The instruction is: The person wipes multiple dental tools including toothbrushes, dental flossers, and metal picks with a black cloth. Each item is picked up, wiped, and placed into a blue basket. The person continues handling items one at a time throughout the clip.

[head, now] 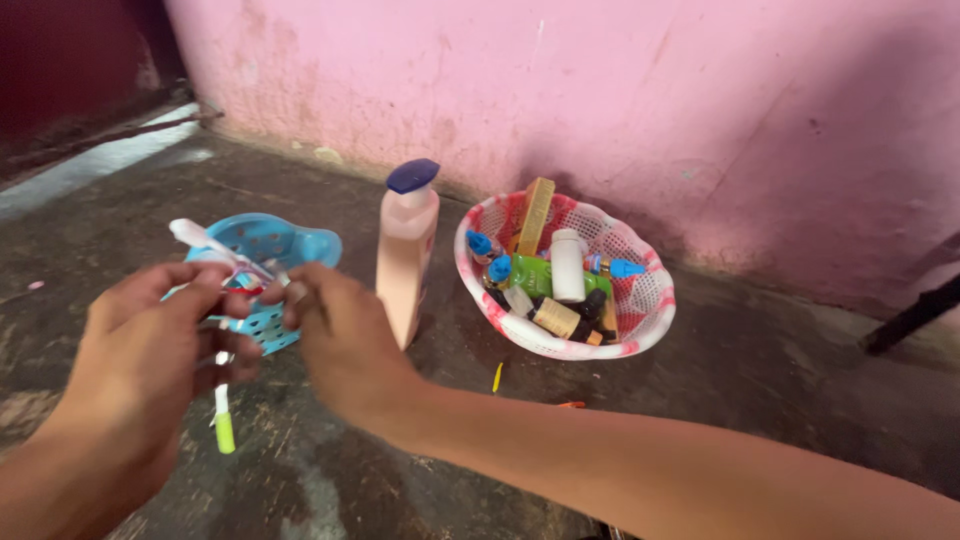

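Observation:
My left hand (150, 345) grips a bunch of toothbrushes (222, 415); a white head sticks out above the fingers and a white and green handle hangs below. My right hand (340, 335) pinches at the top of the same bunch, fingers closed near the white heads. Right behind both hands a small blue perforated basket (290, 245) sits on the dark floor. A tall peach lotion bottle (405, 255) with a dark blue cap stands upright just right of my right hand.
A red and white plastic basket (645, 300) holding several small bottles, tubes and a wooden comb stands by the pink wall (620, 90). A thin yellow stick (497, 377) and a small orange piece (570, 404) lie on the floor. A dark rod (915, 315) leans at right.

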